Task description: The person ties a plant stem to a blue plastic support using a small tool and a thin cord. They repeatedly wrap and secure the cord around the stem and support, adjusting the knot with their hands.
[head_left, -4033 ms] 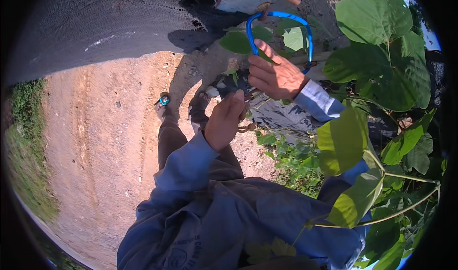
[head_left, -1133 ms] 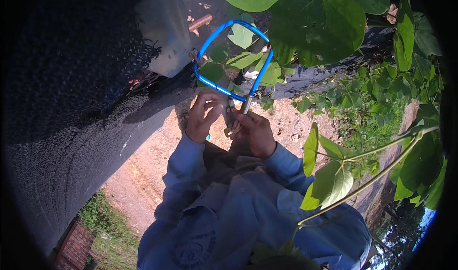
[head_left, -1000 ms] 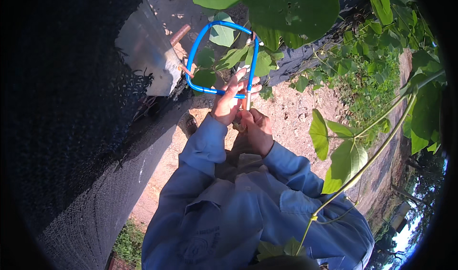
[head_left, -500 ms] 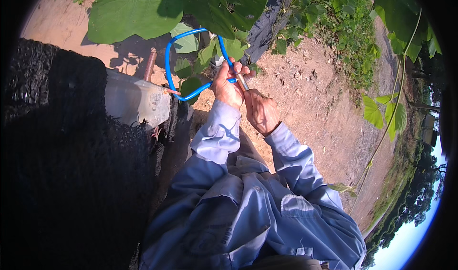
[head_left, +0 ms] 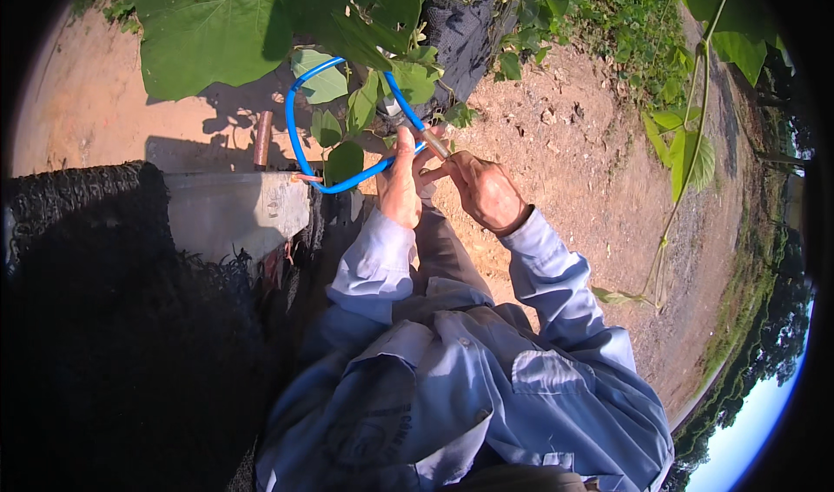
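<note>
A blue cable lock makes a wide loop in front of me, partly behind leaves at the top. Its two cable ends come together at a metal cylinder. My right hand is closed around the lower end of that cylinder. Across the lower run of cable lies my left hand, thumb side up; its other fingers are partly hidden behind cable and cylinder. At its lower left the loop passes a short reddish peg at the corner of a grey metal plate.
Big green leaves hang over the loop. A rusty rod stands behind the plate, and dark netting covers the left side. A dark cloth-wrapped post rises beyond my hands. At the right hangs a vine above bare ground.
My right hand has shifted slightly right and turned on the cylinder. My left hand's fingers have straightened somewhat. The view has swung, so leaves and plate sit further left.
</note>
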The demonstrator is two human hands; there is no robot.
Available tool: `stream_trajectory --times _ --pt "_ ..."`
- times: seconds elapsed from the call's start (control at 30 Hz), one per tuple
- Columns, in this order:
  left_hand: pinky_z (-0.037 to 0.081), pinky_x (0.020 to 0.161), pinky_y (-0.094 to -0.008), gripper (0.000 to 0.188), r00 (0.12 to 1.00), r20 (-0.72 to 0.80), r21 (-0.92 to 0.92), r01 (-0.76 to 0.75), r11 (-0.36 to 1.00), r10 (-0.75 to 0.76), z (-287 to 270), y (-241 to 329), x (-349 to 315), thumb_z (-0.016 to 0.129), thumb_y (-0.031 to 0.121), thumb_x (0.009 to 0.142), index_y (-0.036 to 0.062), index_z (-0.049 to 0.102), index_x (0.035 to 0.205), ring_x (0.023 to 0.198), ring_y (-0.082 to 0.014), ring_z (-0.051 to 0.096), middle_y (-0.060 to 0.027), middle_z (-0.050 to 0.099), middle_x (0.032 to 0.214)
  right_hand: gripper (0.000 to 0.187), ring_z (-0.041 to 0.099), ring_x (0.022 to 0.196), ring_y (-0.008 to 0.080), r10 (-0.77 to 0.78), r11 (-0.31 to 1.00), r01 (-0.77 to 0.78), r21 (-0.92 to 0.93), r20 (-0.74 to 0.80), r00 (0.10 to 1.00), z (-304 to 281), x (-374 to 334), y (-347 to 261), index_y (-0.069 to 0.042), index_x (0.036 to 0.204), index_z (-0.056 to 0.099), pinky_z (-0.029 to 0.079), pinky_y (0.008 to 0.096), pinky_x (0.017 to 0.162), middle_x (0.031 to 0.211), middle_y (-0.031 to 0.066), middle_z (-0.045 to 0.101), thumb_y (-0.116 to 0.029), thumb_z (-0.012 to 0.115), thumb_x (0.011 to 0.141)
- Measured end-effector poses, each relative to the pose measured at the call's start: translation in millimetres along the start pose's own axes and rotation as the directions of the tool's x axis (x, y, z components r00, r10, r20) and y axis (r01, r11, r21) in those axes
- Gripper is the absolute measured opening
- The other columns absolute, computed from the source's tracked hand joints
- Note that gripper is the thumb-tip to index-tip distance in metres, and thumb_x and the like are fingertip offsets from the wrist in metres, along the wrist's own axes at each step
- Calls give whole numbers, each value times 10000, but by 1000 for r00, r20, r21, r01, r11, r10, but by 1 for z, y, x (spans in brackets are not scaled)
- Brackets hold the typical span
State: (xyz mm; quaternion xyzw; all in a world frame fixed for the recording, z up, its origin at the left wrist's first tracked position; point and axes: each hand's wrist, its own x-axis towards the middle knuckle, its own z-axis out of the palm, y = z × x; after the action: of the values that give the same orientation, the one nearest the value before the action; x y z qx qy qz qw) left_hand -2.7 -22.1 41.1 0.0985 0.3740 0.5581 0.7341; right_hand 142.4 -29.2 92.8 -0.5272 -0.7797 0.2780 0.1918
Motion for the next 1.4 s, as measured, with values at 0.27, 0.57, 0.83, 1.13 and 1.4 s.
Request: stream_trajectory --times 0.27,0.57,0.83,1.13,1.4 --pt "530 700 -316 505 986 76 949 -117 294 147 21 107 40 435 435 998 -23 586 1150 809 -191 660 -136 677 997 181 557 488 288 460 527 -409 745 155 874 22 -13 -3 -23 941 552 449 417 482 606 88 565 -200 532 971" --pt "317 382 -271 256 929 -236 -11 291 957 -285 40 49 97 423 315 1017 126 477 852 449 -114 356 27 368 581 242 596 1064 349 141 -767 -119 630 347 927 56 -28 -9 1 1014 536 455 548 966 920 128 605 -230 464 998" --pt "224 351 -268 384 940 -283 53 212 976 -189 23 29 100 390 468 1007 174 450 768 417 -101 304 47 354 553 234 506 647 194 55 -960 -53 276 369 928 80 -36 -1 -18 990 537 471 322 591 786 73 518 -219 420 1008" --pt "432 551 -333 277 995 -100 902 96 421 -13 -14 66 108 446 383 991 135 559 1040 627 -171 515 -25 561 746 270 444 501 105 338 -483 -317 816 508 793 30 -29 -2 -20 918 583 313 260 409 626 16 513 -286 562 959" --pt "265 1135 -445 569 693 566 453 -714 -535 -446 56 97 17 604 93 702 94 512 1263 1343 -305 340 -133 454 1333 148 555 584 289 145 922 -77 380 -154 977 17 -25 5 -15 922 554 425 384 511 685 112 556 -153 606 924"
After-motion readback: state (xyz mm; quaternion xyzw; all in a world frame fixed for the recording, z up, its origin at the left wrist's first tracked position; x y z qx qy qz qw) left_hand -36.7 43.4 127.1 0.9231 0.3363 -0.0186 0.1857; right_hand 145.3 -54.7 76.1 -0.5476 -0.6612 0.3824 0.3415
